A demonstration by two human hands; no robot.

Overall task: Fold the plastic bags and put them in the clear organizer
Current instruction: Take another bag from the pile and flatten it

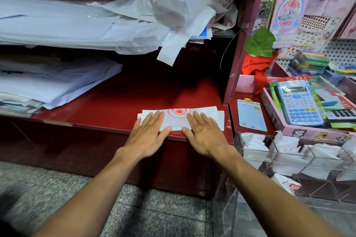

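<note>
From the head camera, your left hand [149,132] and right hand [205,133] lie flat with fingers spread, pressing the folded plastic bag [180,119] at the front edge of the red shelf [107,106], near its right corner. Thin film likely springs back: lift both palms at once and the creases could open. The bag sits right at the lip, so a careless slide may drop it to the floor. The clear organizer [289,161] stands just right of the shelf, below its edge, its compartments already holding bags; stuffing a loosened fold there could unsettle them. Unfolded bags [183,9] wait on the upper shelf.
</note>
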